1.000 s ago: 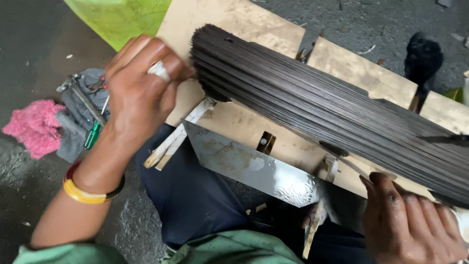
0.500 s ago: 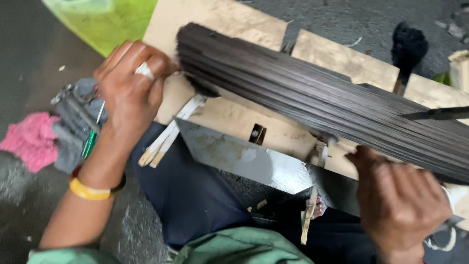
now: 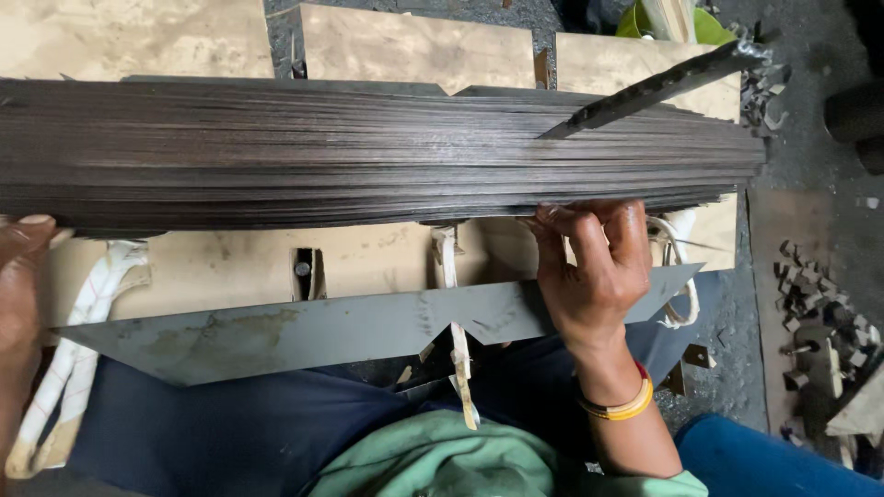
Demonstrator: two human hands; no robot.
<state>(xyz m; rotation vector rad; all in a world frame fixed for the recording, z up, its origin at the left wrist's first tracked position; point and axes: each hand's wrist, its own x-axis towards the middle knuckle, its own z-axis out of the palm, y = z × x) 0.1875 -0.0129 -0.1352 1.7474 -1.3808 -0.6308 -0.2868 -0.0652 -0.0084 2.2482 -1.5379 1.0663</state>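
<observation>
While bundle of thin dark metal strips [image 3: 368, 152] lies squared across wooden boards [image 3: 414, 41] | right hand [image 3: 594, 267] fingers curled against near edge | left hand [image 3: 23, 276] at left end, grip indeterminate | cut metal plate [image 3: 322, 331] across lap, untouched.

Counts on the bench: hands, sheets, boards

Two bare hands: left hand [image 3: 23, 276] at 9 o'clock, right hand [image 3: 594, 267] at 4 o'clock. One thick stack of thin dark metal strips [image 3: 368, 152]; one flat grey pointed steel sheet [image 3: 350, 327]; three pale plywood boards [image 3: 414, 46] at 12 o'clock.
</observation>
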